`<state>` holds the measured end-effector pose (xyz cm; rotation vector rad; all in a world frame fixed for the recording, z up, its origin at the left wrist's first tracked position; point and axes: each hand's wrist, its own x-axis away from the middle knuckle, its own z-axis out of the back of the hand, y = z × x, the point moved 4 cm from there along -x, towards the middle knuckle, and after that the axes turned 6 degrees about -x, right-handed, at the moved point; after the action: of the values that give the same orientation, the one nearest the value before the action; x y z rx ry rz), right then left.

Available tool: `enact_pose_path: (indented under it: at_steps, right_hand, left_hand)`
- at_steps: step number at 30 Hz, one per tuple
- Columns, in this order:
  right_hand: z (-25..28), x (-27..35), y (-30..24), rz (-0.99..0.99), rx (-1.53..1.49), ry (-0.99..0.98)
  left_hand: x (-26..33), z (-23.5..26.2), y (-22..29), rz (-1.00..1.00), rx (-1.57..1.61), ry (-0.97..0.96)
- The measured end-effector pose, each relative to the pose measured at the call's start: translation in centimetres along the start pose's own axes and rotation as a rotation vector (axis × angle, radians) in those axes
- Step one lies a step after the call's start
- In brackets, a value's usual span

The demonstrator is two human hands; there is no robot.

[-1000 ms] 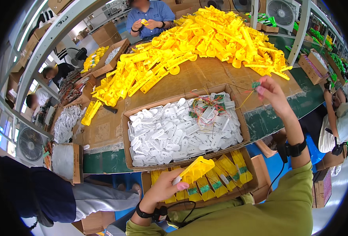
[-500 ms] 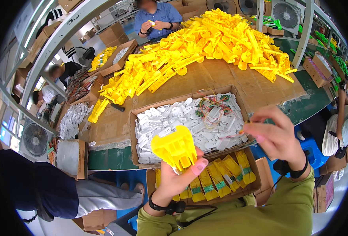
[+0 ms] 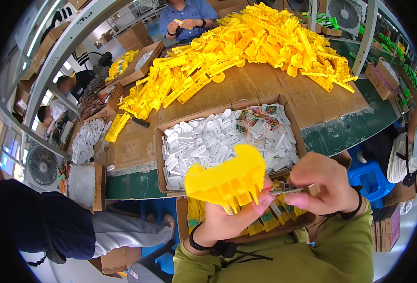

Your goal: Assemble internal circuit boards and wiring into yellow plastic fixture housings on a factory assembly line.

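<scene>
My left hand [image 3: 220, 224] grips a yellow plastic housing [image 3: 227, 174], its ribbed inner side facing down toward me. Close beside it, my right hand [image 3: 324, 181] pinches a small, thin greyish part [image 3: 286, 191] between thumb and fingers; its exact kind is too small to make out. That part reaches the tip of my left thumb. Behind the housing stands a cardboard box [image 3: 160, 162] of loose white plastic pieces [image 3: 196, 148]. A tangle of coloured wires with small green boards [image 3: 255, 123] lies on these pieces.
Yellow housings [image 3: 265, 42] form a large heap on the cardboard-covered table [image 3: 331, 106]. Below my hands, a lower box [image 3: 182, 217] holds rows of yellow pieces. A co-worker in a blue shirt [image 3: 189, 16] handles something across the table; another person stands at left. A blue stool [image 3: 369, 174] is at right.
My right hand has come left and down to my left hand, bringing its small part beside the housing. The housing has moved right and tilted.
</scene>
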<state>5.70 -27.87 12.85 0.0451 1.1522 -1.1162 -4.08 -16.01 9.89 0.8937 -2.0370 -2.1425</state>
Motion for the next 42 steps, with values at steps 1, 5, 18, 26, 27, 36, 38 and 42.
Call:
enact_pose_path:
  at_steps: [1, 5, 18, 26, 27, 36, 38, 42]
  right_hand:
    - [0.2, 0.1, 0.7, -0.143, -0.083, 0.040]
    - [-0.1, 1.6, 2.9, -0.283, -0.281, 0.073]
    - [-2.6, 1.8, 2.9, -0.880, -1.067, -0.056]
    - [-3.4, 2.0, 2.8, -0.905, -1.119, -0.025]
    - [-3.4, 2.0, 2.7, -0.907, -1.120, -0.025]
    - [-3.2, 2.1, 2.3, -0.844, -1.010, -0.005]
    - [-3.2, 1.5, 1.8, -0.693, -0.791, -0.045]
    - [-3.3, 1.6, 1.8, -0.674, -0.720, -0.038]
  left_hand:
    - [0.1, 0.0, -0.2, 0.073, 0.053, -0.017]
    - [0.2, -0.5, -0.4, 0.078, 0.095, 0.016]
    - [-1.7, 0.5, -1.1, -0.431, -0.112, -0.231]
    - [-1.5, 0.2, -1.0, -0.434, 0.042, -0.127]
    - [-1.4, 0.3, -1.2, -0.431, 0.043, -0.126]
    - [-1.2, 1.2, -1.2, -0.381, -0.050, -0.200]
    - [-1.0, 1.4, -0.9, -0.352, 0.035, -0.181]
    - [-0.7, 1.5, -1.1, -0.370, 0.052, -0.135]
